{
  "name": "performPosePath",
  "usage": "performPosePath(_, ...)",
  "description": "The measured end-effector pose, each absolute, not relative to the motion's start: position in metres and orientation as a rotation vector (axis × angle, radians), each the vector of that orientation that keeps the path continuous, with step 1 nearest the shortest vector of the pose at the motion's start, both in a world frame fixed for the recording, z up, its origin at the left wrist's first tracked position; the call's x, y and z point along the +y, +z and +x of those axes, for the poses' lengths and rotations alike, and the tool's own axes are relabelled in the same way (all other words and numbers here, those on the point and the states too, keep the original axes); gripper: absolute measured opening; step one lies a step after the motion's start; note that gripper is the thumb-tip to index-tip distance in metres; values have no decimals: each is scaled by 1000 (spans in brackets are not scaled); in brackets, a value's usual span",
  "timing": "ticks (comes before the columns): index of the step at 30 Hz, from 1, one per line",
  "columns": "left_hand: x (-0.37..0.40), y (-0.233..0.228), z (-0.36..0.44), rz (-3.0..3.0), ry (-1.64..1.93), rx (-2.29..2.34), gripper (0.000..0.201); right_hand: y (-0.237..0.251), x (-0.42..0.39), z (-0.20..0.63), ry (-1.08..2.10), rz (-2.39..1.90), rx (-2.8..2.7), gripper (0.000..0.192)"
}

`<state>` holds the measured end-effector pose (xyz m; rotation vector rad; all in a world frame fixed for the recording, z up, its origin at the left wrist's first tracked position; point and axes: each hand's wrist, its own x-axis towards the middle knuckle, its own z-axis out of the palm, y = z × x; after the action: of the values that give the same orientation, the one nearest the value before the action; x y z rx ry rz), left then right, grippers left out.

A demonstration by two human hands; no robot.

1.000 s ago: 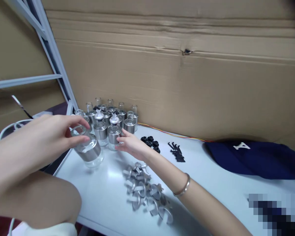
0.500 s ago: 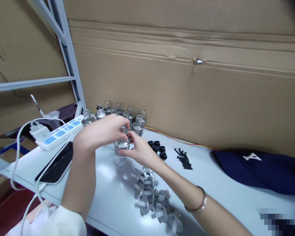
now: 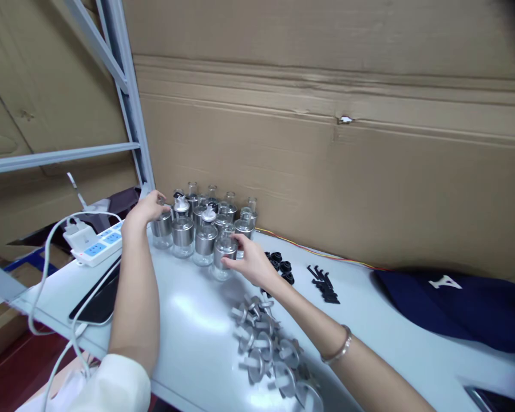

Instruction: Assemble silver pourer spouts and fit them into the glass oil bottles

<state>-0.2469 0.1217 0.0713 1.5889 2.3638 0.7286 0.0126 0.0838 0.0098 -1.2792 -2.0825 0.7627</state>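
Clasps the front glass bottle [image 3: 224, 249] in the right hand [image 3: 254, 261], right of the power strip [image 3: 102, 250]. Has the left hand [image 3: 147, 209], apart, over the end bottle [image 3: 162, 228] nearest that strip; cannot tell whether clamped.

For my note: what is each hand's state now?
Left hand: at the top of the leftmost bottle, grip unclear.
Right hand: holding the nearest bottle.

Right grip [image 3: 254, 260] on front bottle [image 3: 224, 250]; left grip [image 3: 147, 208] at leftmost bottle [image 3: 162, 225].
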Motion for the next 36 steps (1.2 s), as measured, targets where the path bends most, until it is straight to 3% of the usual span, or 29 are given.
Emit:
performPosePath(4,114,76,-251,1580,659,2357,25,8,89,7,762,-1237,-2101,50)
performPosePath(13,16,133,-218,1863,681,2243,21,6,103,-10,703,-1248,-2160,56)
performPosePath(18,5,134,-186,2176,566,1870,17,23,85,-1,770,-1198,-2271,82)
performPosePath(21,15,130,-161,2320,485,1652,10,40,65,12,818,-1084,-2319,87)
performPosePath(26,39,123,-134,2364,394,1468,11,46,54,23,842,-1196,-2198,43)
performPosePath(29,51,119,-138,2378,485,1494,19,32,65,24,768,-1319,-2092,39)
performPosePath(32,59,117,-152,2507,697,1617,39,13,78,25,750,-1391,-2068,33)
performPosePath(34,63,116,-158,2548,669,1725,50,3,86,27,757,-1399,-2046,33)
performPosePath(36,69,114,-159,2537,537,1791,49,-3,91,29,762,-1385,-2017,36)
